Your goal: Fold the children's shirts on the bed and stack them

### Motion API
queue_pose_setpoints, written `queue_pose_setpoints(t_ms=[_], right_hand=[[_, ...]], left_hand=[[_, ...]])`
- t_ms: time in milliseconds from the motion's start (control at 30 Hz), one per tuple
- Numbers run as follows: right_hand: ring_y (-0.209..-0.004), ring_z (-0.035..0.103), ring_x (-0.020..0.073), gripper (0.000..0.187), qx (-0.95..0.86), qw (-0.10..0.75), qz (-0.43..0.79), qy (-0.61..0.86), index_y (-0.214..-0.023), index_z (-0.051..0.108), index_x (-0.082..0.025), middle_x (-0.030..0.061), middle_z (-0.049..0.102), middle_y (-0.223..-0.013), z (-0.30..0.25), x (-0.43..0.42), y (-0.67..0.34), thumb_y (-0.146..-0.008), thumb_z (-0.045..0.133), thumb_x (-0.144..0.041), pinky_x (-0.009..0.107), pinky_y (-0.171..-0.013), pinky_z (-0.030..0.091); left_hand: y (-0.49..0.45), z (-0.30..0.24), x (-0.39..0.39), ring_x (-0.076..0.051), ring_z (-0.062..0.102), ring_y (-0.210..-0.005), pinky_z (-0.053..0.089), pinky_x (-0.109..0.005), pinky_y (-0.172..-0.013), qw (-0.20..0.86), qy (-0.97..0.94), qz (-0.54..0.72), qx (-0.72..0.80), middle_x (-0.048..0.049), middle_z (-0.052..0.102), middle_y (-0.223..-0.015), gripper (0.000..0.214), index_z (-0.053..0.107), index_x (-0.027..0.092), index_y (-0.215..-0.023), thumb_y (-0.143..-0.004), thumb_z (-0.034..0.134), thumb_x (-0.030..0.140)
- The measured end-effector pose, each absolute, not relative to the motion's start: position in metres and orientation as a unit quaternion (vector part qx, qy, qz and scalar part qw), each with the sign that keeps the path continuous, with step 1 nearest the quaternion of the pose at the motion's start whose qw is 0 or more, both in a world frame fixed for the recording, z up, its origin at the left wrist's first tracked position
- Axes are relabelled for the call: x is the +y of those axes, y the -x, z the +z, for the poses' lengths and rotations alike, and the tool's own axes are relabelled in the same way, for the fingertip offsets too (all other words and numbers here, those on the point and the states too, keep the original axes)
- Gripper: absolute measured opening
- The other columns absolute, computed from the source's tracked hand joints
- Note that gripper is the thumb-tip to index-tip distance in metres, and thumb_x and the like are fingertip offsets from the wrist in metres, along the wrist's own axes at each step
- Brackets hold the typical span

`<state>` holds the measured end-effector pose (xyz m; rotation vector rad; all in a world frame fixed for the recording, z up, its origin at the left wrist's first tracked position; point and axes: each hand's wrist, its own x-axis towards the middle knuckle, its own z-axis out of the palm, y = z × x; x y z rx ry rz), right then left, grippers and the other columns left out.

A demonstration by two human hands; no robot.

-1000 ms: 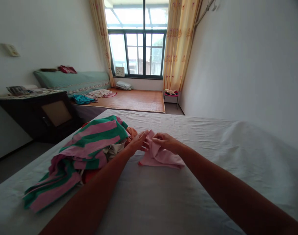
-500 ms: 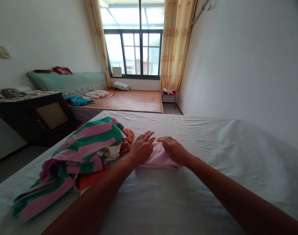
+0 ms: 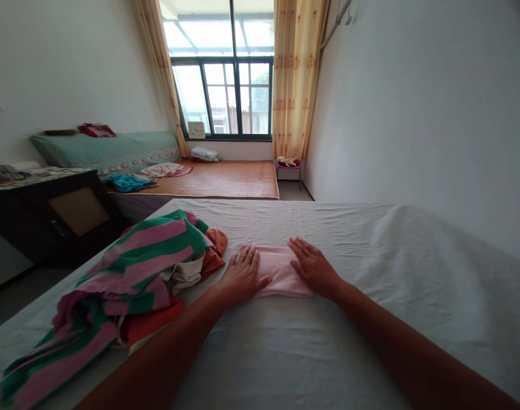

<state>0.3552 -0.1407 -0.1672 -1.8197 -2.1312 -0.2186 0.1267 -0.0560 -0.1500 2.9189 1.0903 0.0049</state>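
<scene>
A pink cloth (image 3: 279,272), folded into a flat rectangle, lies on the white bed sheet (image 3: 285,353). My left hand (image 3: 243,275) rests flat over its left end, fingers stretched out and thumb pointing right across the fabric. At the right end, my right hand (image 3: 313,266) lies with its fingers extended along the cloth's edge. Neither hand grips anything. Left of my left hand is a heap of clothes, topped by a green and pink striped garment (image 3: 149,256), with orange, cream and red pieces (image 3: 151,322) showing beneath.
Beyond the bed stands a second bed with a brown mat (image 3: 226,177), holding a blue cloth (image 3: 132,183) and a pale one. A dark cabinet (image 3: 78,210) is at the left. By the right wall, a small stool (image 3: 289,165) stands under the curtain.
My hands have spread apart over the pink cloth, the left one moving left and nearer, the right one outward. More of the cloth's middle now shows. The view has shifted slightly right.
</scene>
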Motion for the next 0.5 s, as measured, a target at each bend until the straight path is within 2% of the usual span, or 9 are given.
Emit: queue_pose_setpoints(t_ms=[67,133,300,367,433,500], right_hand=[[-0.141,0.022,0.0201,0.05,-0.807,0.16,-0.062,0.564,-0.143,0.036,-0.022,0.0049,0.035,-0.149,-0.165,-0.145,-0.343,-0.097,0.029,-0.04,0.042,-0.114,0.019],[-0.139,0.026,0.0195,0.049,-0.82,0.151,-0.027,0.552,-0.142,0.039,-0.024,0.0038,0.039,-0.147,-0.168,-0.146,-0.341,-0.097,0.03,-0.042,0.041,-0.113,0.019],[-0.13,0.04,0.0267,0.054,-0.677,0.199,0.017,0.708,-0.136,0.045,-0.014,0.0159,0.047,-0.14,-0.176,-0.139,-0.366,-0.094,0.034,-0.046,0.045,-0.104,0.033],[-0.117,0.052,0.0278,0.055,-0.628,0.239,0.018,0.74,-0.132,0.047,-0.013,0.0179,0.057,-0.127,-0.173,-0.139,-0.373,-0.091,0.04,-0.048,0.042,-0.094,0.04],[-0.096,0.062,0.0252,0.053,-0.6,0.258,0.046,0.756,-0.128,0.048,-0.014,0.0144,0.067,-0.106,-0.168,-0.141,-0.373,-0.089,0.043,-0.05,0.036,-0.081,0.045],[-0.079,0.065,0.024,0.055,-0.579,0.248,0.079,0.773,-0.125,0.047,-0.015,0.0103,0.069,-0.087,-0.163,-0.142,-0.369,-0.088,0.043,-0.054,0.033,-0.07,0.045]], left_hand=[[-0.124,-0.149,-0.054,-0.033,0.006,-0.143,0.017,-0.052,-0.111,0.029,-0.939,-0.006,0.342,-0.0185,0.013,-0.154,0.084,0.023,0.007,-0.147,-0.088,0.024,0.066],[-0.121,-0.146,-0.052,-0.032,0.004,-0.143,0.017,-0.054,-0.11,0.049,-0.939,-0.014,0.34,-0.0174,0.009,-0.155,0.083,0.021,0.008,-0.148,-0.088,0.024,0.066],[-0.118,-0.143,-0.047,-0.032,0.003,-0.143,0.015,-0.053,-0.11,0.098,-0.942,-0.017,0.321,-0.0162,0.007,-0.155,0.083,0.018,0.012,-0.149,-0.087,0.027,0.067],[-0.119,-0.145,-0.046,-0.031,0.003,-0.143,0.015,-0.052,-0.111,0.1,-0.942,-0.005,0.32,-0.0156,0.009,-0.155,0.082,0.018,0.013,-0.149,-0.087,0.028,0.067],[-0.12,-0.149,-0.044,-0.031,0.004,-0.143,0.015,-0.05,-0.112,0.096,-0.942,0.003,0.322,-0.015,0.01,-0.155,0.082,0.019,0.013,-0.149,-0.087,0.029,0.066],[-0.12,-0.153,-0.042,-0.03,0.005,-0.143,0.016,-0.049,-0.112,0.091,-0.943,0.011,0.32,-0.0146,0.011,-0.155,0.083,0.02,0.012,-0.148,-0.087,0.029,0.067]])
